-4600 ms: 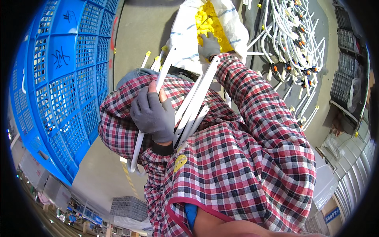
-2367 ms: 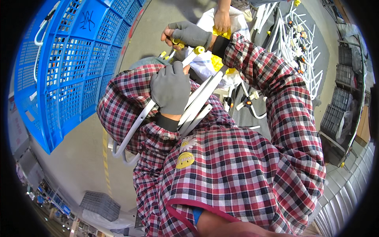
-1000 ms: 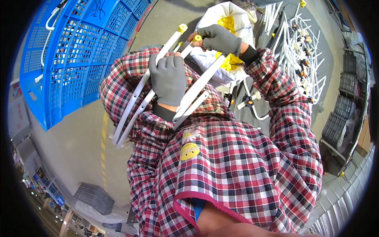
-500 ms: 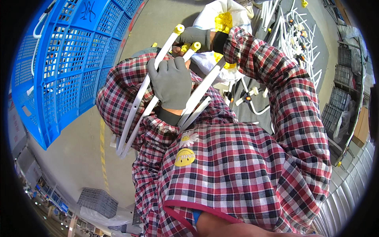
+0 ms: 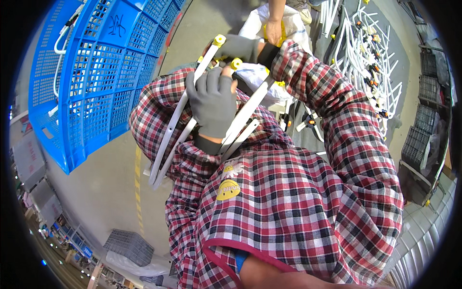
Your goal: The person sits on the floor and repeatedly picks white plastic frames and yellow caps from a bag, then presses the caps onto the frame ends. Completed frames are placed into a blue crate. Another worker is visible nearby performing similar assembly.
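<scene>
While my left hand [image 5: 211, 106] curls round two white tubes [image 5: 166, 139] slanting from lower left to upper centre of the frame, my blurred right hand [image 5: 239, 48] lies nearer their yellow caps [image 5: 219, 40], its grip unclear.

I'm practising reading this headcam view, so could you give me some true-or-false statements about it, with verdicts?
1. The left hand wears a grey glove and holds white tubes. True.
2. The large crate at the picture's left is red. False: the large crate is blue.
3. A co-worker's hand is at the white sack. True.
4. The right hand rests on the crate. False: the right hand is up by the yellow caps, well away from the crate.
5. Loose tubing lies on a dark mat at the picture's right. True.
</scene>
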Available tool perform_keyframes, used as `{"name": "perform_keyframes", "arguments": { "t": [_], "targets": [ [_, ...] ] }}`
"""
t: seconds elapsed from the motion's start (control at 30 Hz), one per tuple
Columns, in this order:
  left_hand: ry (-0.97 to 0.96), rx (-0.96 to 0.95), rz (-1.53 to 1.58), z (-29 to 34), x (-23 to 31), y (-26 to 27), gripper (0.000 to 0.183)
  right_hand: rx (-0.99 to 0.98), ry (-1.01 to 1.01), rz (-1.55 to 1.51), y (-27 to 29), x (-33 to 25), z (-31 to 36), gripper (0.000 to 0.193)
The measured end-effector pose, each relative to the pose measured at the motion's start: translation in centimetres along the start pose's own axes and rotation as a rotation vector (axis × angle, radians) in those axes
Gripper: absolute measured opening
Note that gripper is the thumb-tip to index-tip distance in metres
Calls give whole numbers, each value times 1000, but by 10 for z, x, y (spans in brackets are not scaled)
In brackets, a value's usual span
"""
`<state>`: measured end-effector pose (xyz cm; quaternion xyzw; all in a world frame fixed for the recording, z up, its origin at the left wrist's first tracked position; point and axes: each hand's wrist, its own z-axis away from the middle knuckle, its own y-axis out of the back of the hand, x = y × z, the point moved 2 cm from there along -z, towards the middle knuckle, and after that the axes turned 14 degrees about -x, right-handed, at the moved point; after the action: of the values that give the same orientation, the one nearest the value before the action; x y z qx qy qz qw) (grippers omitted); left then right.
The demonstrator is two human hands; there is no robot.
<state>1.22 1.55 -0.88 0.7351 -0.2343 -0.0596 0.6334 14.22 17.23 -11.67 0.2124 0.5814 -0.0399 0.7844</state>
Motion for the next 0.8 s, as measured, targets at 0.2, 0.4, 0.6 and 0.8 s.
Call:
{"name": "perform_keyframes", "arguments": {
  "t": [0.2,0.4,0.6,0.8],
  "targets": [
    [-159,-309,111,77,-1,11,33,292,92,-1181,7,6,97,32],
    [80,-122,-119,63,-7,-9,29,428,71,-1083,-13,13,139,38],
    [169,-67,-154,31,-26,-13,45,492,200,-1065,-9,49,116,37],
    [123,-20,-193,29,-25,-14,43,571,378,-1180,-1,22,73,31]
  ]
}}
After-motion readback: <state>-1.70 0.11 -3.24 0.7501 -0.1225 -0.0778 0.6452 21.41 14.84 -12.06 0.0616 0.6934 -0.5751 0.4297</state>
